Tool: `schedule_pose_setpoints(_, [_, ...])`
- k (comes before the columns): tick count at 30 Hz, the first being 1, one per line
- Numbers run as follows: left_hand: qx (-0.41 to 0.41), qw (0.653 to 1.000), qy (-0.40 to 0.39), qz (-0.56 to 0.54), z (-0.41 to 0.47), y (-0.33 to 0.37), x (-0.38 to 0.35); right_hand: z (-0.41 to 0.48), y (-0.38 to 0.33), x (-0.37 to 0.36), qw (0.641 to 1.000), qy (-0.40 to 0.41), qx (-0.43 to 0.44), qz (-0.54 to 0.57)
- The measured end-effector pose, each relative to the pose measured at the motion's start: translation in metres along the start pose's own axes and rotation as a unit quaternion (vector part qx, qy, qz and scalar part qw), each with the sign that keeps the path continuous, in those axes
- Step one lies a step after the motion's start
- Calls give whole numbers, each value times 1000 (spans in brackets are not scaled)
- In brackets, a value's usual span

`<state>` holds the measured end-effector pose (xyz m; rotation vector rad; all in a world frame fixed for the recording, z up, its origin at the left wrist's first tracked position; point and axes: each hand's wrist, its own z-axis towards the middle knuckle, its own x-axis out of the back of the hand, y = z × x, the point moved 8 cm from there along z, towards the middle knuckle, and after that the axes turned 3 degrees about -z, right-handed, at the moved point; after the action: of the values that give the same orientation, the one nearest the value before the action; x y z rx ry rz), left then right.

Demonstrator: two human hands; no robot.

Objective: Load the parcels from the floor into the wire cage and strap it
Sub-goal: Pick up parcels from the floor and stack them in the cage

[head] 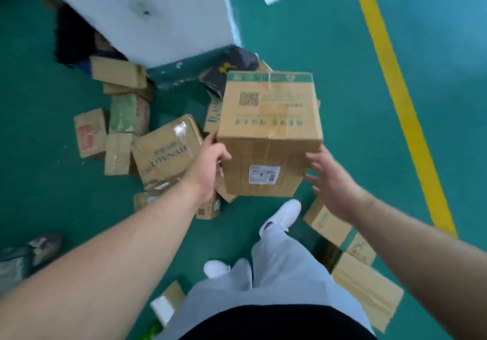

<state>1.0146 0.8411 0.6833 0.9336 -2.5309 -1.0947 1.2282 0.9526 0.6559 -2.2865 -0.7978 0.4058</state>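
A green painted floor with a yellow line runs under everything. Nearest, a white shoe stands below a tall cardboard box held clear of the floor. The left hand grips its lower left edge, fingers curled round it. The right hand is spread open just beside its right side. Smaller parcels lie scattered to the left, a dark polybag behind, a white pillar beyond.

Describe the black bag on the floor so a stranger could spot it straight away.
Find the big white pillar standing on the green floor. At its near corner, just beyond the tall carton with green lettering, lies the black bag. Unlike the brown cardboard boxes around it, it is soft, crumpled and dark, with a yellow mark.
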Motion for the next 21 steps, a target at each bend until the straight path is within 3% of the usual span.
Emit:
schedule_pose_setpoints(3, [-9,997,62,-44,-52,-17,76,-17,-8,-77,996,-36,56,-59])
schedule_pose_setpoints(7, [-15,976,155,-155,-130,-60,189,-39,14,-184,989,-66,32,-126])
schedule_pose_setpoints(10, [-49,959,201,-193,-195,-95,270,-64,34,-278,973,-133,42,-181])
schedule_pose_setpoints(16, [-47,912,299,-276,-329,-181,390,-133,82,-459,925,-277,39,-257])
schedule_pose_setpoints(21, [-37,839,406,-359,-429,-248,458,-189,112,-585,880,-334,45,-334])
